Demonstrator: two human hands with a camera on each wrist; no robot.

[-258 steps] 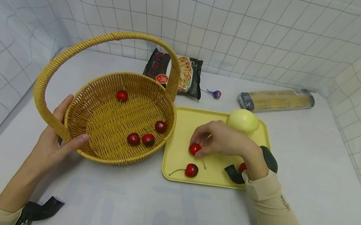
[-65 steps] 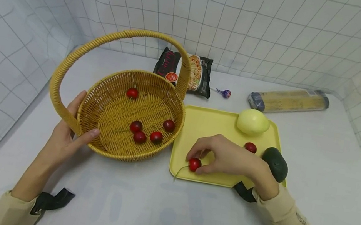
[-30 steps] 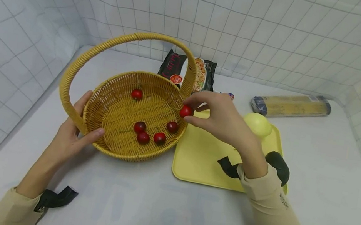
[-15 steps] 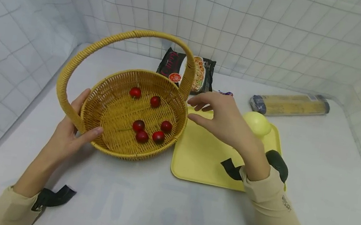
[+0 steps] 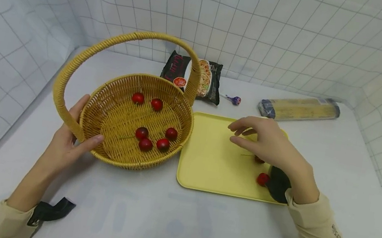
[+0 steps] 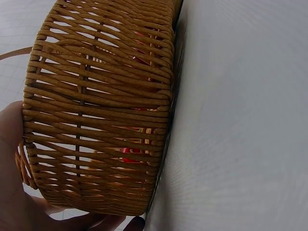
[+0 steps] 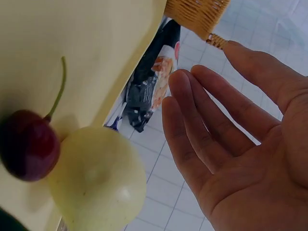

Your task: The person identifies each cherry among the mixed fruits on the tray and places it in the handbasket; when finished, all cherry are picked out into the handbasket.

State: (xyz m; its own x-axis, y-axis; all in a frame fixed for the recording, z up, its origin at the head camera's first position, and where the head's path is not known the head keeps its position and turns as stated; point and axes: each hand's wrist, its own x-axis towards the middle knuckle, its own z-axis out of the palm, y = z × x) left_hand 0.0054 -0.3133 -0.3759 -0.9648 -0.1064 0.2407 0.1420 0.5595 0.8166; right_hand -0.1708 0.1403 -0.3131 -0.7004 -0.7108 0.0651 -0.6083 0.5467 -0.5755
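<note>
A woven basket [image 5: 135,117] with a tall handle stands at left, several red cherries lying in it. My left hand [image 5: 68,144] grips its left side, thumb over the rim and fingers along the outer wall, as the left wrist view also shows. Over the yellow tray [image 5: 206,166] is my right hand [image 5: 269,141], fingers relaxed and holding nothing. Beneath and beside it on the tray are a cherry [image 5: 262,179], a second stemmed cherry [image 7: 30,144], a pale yellow lemon [image 7: 98,178] and a dark green avocado [image 5: 278,185]. The right hand mostly hides the lemon in the head view.
Behind the basket lies a black noodle packet [image 5: 209,80], with a wrapped lollipop [image 5: 234,100] to its right. A long pack of dry spaghetti [image 5: 300,108] lies behind the tray. White gridded sheets [image 5: 227,25] wall the back and sides.
Since the earlier frames, my right hand has carried cherries from the tray and let them go in the basket. It has now moved back right over the tray. My left hand keeps its grip.
</note>
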